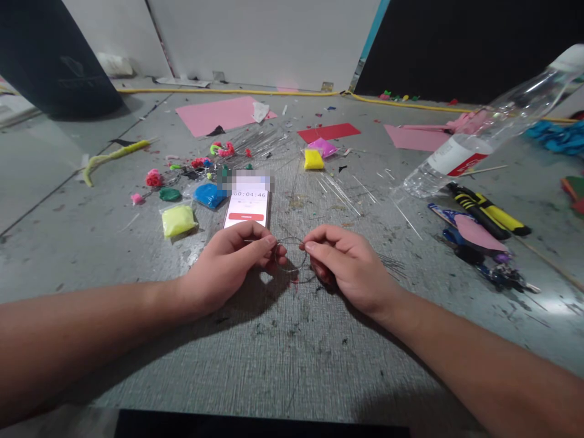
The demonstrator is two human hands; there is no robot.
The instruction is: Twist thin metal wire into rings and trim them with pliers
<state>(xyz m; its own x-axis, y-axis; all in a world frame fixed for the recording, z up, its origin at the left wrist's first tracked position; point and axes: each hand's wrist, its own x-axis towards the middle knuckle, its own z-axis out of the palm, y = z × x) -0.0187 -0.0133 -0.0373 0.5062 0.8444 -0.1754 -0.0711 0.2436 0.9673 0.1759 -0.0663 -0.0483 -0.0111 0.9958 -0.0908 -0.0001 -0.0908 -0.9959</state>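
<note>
Between both hands is a thin wire ring point(292, 270), roughly circular, raised a little above the grey surface. My left hand point(237, 255) pinches its left side between thumb and fingers. On the opposite side, my right hand point(342, 258) has thumb and forefinger closed on the wire. The remaining fingers of both hands are curled, partly hidden. Just behind my left hand lies a phone point(246, 207) with a timer on its lit screen. Several loose straight wires point(391, 265) stick out beside my right hand.
Clay packets in yellow point(177, 220), blue point(210, 195) and bright yellow point(314, 160) lie beyond the hands. At right are black-and-yellow pliers point(490, 210) and a tilted plastic bottle point(460, 155). Pink paper point(214, 115) and a yellow cable point(228, 92) lie farther back.
</note>
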